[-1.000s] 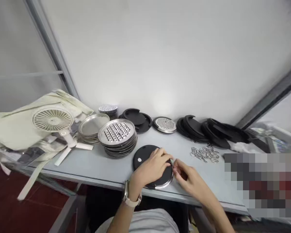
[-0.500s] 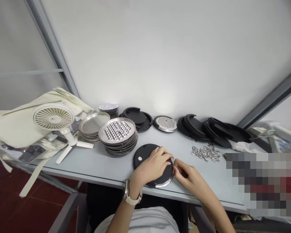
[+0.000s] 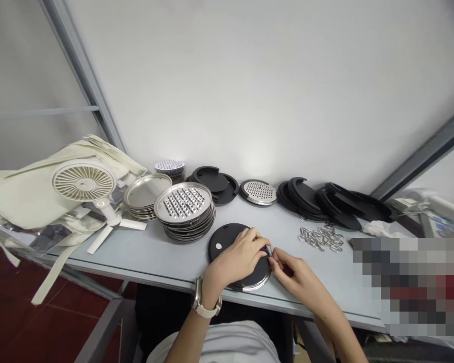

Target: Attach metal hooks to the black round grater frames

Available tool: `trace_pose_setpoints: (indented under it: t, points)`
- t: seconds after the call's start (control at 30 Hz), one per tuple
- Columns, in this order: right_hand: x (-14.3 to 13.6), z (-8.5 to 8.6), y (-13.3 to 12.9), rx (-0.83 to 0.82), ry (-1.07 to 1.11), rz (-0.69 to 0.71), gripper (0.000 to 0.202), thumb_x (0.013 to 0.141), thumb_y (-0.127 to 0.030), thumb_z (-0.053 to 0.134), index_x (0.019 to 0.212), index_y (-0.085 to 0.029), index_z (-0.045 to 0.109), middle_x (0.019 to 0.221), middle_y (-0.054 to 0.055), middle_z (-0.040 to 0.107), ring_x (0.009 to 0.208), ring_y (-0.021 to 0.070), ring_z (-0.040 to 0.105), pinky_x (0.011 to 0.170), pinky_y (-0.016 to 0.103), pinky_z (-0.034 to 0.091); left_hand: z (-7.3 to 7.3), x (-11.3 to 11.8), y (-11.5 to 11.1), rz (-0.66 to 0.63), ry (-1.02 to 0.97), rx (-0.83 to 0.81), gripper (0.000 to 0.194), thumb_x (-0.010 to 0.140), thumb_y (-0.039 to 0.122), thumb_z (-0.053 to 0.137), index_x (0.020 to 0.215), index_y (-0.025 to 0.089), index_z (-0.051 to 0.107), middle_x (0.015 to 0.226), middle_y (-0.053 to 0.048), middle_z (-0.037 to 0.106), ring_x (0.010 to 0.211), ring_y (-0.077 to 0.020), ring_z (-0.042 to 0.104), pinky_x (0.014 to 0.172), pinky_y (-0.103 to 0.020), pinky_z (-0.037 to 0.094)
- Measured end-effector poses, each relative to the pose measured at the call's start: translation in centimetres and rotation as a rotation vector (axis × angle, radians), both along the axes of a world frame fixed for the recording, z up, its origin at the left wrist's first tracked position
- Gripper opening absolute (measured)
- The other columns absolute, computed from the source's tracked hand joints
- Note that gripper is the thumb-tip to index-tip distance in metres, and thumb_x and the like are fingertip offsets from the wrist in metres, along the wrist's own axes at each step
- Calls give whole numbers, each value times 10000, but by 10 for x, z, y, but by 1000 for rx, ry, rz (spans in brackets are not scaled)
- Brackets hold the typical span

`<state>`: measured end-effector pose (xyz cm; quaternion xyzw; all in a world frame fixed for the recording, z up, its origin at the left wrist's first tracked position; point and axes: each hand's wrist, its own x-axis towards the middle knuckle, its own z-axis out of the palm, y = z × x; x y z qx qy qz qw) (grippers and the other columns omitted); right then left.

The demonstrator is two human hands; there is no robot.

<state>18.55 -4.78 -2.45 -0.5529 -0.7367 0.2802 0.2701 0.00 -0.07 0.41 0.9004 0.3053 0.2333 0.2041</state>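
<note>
Hardly shifted since the earlier frame, the head view shows the left hand point(image 3: 236, 261), half open, steadying a black disc point(image 3: 222, 237) beneath it; the right hand point(image 3: 293, 272) pinches a small metal piece point(image 3: 268, 250) at its rim. Disc seems light, stiff, smooth; best held by the edge.

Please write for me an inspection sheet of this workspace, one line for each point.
Surface: pale table, supporting the items.
Job's things: black disc under the hands; grater stack, plain metal discs, black holders, metal loops.
Clutter: white fan and cream bag, left side.
Grip: left hand lies on the black disc; right hand has fingertips at its edge, closure unclear.
Cables: nothing seen.
Surroundings: white wall, red floor; lower right is pixelated.
</note>
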Motion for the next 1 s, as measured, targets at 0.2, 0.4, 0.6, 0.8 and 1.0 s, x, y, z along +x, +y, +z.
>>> trace_pose_setpoints:
  t: [0.2,0.4,0.6,0.8,1.0]
  points:
    - [-1,2,-2,27,-11,12,288,954,-379,365,726,-204,390,643,-53,401,591,103,372,564,218,311,1,0,-1,0,5,5,240,948,241,388,1146,212,520,1073,-62,490,1043,-193,466,942,-350,420]
    - [-3,7,-4,44,36,34,254,966,-356,351,780,-203,435,694,-38,467,625,109,421,602,212,346,0,0,-1,-1,-4,-9,243,948,232,384,1152,217,515,1083,-61,489,1046,-190,465,945,-349,419]
    - [-4,6,-5,23,53,44,282,956,-361,358,731,-201,415,648,-44,412,595,105,371,556,208,326,2,-1,-1,-18,-17,-8,226,953,219,368,1081,209,553,1052,-55,496,1039,-180,464,942,-335,419]
    - [-2,2,-3,30,64,-29,313,941,-397,366,695,-204,383,609,-53,339,569,103,314,522,219,290,-1,-1,-1,-1,-57,-44,254,942,232,408,1171,221,517,1080,-53,503,1071,-185,461,968,-346,406]
    - [-2,3,-1,24,73,-39,329,935,-416,372,682,-207,363,593,-60,294,563,104,290,521,223,265,-2,-1,-1,5,-68,-66,260,938,221,415,1183,221,501,1093,-50,502,1104,-182,454,991,-340,395]
